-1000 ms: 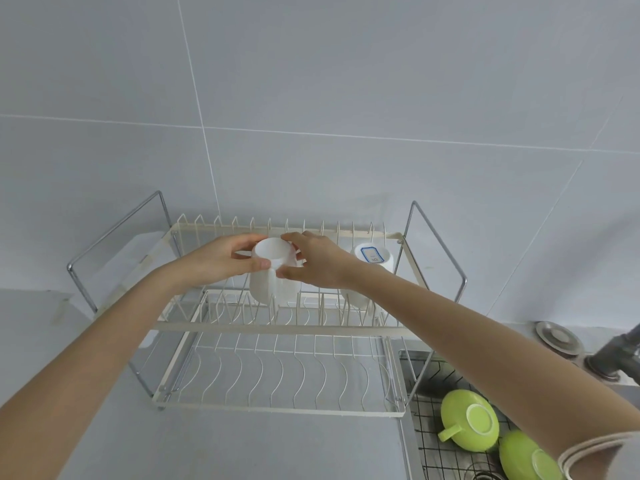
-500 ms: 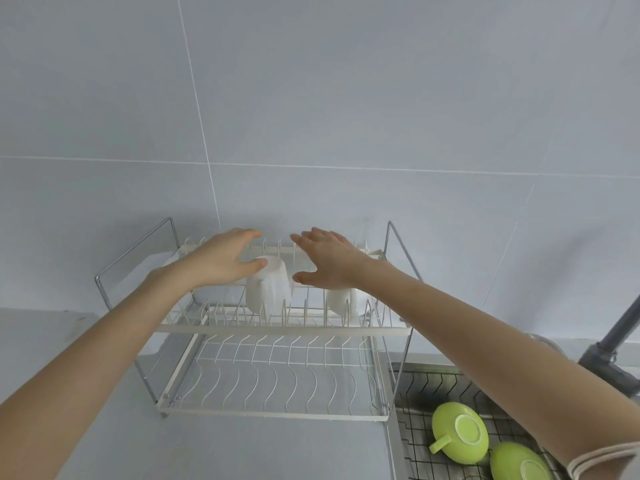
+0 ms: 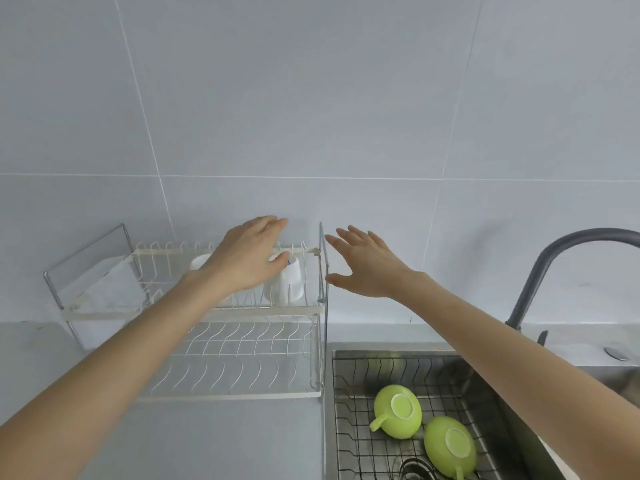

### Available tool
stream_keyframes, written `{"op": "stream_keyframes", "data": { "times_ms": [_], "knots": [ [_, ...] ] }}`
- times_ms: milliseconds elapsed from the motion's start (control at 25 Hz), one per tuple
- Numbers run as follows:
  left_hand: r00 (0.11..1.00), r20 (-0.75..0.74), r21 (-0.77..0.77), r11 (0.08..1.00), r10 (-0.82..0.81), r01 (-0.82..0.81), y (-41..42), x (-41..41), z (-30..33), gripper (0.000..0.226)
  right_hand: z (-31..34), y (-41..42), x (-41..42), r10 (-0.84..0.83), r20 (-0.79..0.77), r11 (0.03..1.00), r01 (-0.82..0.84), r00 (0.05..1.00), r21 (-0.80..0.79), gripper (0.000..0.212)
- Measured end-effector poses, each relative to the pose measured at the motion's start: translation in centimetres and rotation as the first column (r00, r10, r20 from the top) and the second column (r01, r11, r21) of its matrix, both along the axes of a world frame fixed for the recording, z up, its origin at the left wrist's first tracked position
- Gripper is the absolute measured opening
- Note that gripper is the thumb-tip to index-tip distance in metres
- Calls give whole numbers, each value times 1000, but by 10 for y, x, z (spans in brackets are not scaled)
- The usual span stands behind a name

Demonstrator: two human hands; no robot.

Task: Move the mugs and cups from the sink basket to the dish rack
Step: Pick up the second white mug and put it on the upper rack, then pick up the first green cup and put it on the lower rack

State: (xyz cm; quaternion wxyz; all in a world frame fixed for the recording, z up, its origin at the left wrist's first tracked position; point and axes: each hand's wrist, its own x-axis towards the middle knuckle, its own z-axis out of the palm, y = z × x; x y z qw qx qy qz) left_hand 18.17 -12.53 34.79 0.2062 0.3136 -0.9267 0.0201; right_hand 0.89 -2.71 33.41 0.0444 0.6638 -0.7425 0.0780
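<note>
A white two-tier dish rack point(image 3: 194, 313) stands on the counter at the left. On its upper tier two white cups stand upside down: one point(image 3: 287, 282) near the right end, another point(image 3: 198, 262) mostly hidden behind my left hand. My left hand point(image 3: 247, 261) hovers over the upper tier, fingers spread, holding nothing. My right hand point(image 3: 367, 263) is open in the air just right of the rack's chrome handle. Two green mugs point(image 3: 398, 411) point(image 3: 449, 445) lie upside down in the wire sink basket point(image 3: 360, 393) at the lower right.
A dark grey faucet point(image 3: 561, 258) arches over the sink at the right. The tiled wall stands close behind the rack. The rack's lower tier point(image 3: 235, 362) holds nothing. Grey counter runs in front of the rack.
Both hands let go of the white cup, which now stands on the upper tier. The hands have opened and drifted right, and the view has swung right toward the sink.
</note>
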Motion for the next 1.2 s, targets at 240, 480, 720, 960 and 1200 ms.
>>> {"op": "stream_keyframes", "data": {
  "times_ms": [240,480,720,960,1200],
  "knots": [
    [996,-12,0,996,-93,93,53,-66,-13,53,-16,65,-62,-94,48,996,93,994,16,76],
    [984,165,50,997,-65,57,94,-124,-49,60,-46,114,-114,-148,49,987,144,988,75,76],
    [966,255,115,993,-46,17,121,-159,-89,62,-82,139,-154,-155,91,979,141,984,145,75],
    [949,305,229,973,-84,12,141,-184,-134,64,-128,159,-175,-198,149,960,161,969,229,73],
    [914,376,330,944,-151,20,154,-207,-185,65,-182,170,-188,-256,175,926,189,951,327,72]
  ]
}}
